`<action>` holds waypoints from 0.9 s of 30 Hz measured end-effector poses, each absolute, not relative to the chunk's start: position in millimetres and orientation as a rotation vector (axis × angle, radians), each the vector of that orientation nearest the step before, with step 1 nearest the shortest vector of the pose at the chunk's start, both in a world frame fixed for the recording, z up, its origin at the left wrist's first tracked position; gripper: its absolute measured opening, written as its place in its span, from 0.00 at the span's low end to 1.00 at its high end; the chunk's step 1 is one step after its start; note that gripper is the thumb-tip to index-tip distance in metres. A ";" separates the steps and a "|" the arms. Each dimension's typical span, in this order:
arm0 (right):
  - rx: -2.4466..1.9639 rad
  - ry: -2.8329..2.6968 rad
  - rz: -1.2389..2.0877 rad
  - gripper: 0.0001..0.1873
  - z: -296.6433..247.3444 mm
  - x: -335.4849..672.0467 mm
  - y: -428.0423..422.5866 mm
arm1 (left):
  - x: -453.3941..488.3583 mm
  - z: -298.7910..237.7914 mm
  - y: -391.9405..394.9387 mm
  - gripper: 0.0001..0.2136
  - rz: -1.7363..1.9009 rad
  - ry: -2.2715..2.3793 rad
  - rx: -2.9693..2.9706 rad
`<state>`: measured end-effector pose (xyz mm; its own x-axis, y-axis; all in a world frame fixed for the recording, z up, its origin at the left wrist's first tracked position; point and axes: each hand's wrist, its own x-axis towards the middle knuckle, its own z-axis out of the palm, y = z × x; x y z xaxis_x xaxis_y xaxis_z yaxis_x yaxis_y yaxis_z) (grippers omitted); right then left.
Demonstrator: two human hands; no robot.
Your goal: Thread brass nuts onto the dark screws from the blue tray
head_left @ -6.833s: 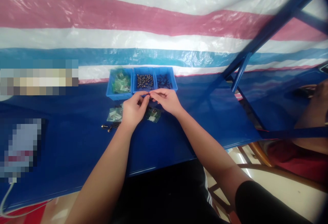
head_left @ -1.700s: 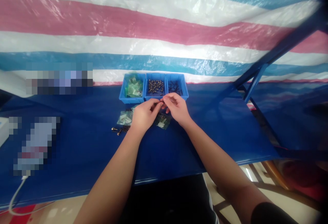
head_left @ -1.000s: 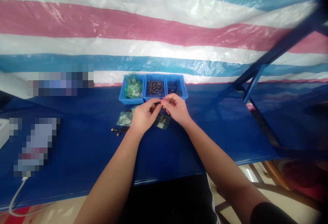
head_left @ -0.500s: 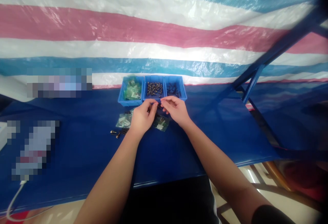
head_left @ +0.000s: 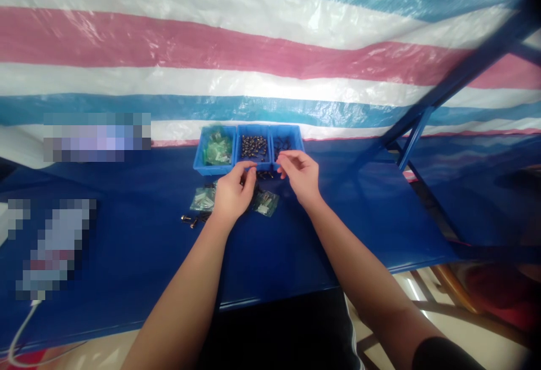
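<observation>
My left hand (head_left: 234, 190) is closed in a pinch in front of the middle blue bin (head_left: 264, 166); whatever its fingertips hold is too small to make out. To its right, my right hand (head_left: 301, 177) is also pinched, at the front edge of the right blue bin (head_left: 298, 136). Its fingertips hide any small piece there. Brass-coloured screws (head_left: 254, 145) fill the middle bin, and dark screws (head_left: 282, 143) lie in the right one. Clear bags with small parts lie on either side of my left hand: one bag (head_left: 202, 199) left, another bag (head_left: 266, 203) right.
The left blue bin (head_left: 211, 171) contains greenish plastic bags (head_left: 220, 149). Loose bolts (head_left: 186, 219) lie on the blue table (head_left: 274, 263). A blurred-out device with a white cable (head_left: 21, 325) is at left. A blue metal frame (head_left: 416, 133) rises at right; a striped sheet (head_left: 236, 82) hangs behind.
My right hand has moved right and slightly up, away from my left hand toward the right bin. The left hand has shifted slightly left and stays pinched.
</observation>
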<state>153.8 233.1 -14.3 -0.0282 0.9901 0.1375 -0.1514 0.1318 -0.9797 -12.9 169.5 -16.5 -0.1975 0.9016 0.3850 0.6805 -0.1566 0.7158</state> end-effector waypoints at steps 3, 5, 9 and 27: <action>-0.997 -1.097 1.071 0.14 -12.3 160.9 239.9 | -12.6 -16.8 169.1 0.13 1.262 1.848 1.797; -0.997 -1.031 1.015 0.14 -11.9 165.5 244.6 | -12.3 -17.1 169.1 0.13 1.255 1.841 1.801; -1.039 -1.029 1.036 0.20 -11.5 171.1 249.4 | -11.9 -17.2 169.6 0.13 1.254 1.839 1.815; -1.303 -2.149 0.819 0.10 -15.8 167.7 233.7 | -11.9 -16.7 169.9 0.13 1.267 1.841 1.827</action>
<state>167.7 233.7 -15.8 -0.4215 0.9011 0.1018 0.6050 0.3630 -0.7087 -11.9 169.9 -16.7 -0.1797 0.9050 0.3856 0.6833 -0.1672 0.7107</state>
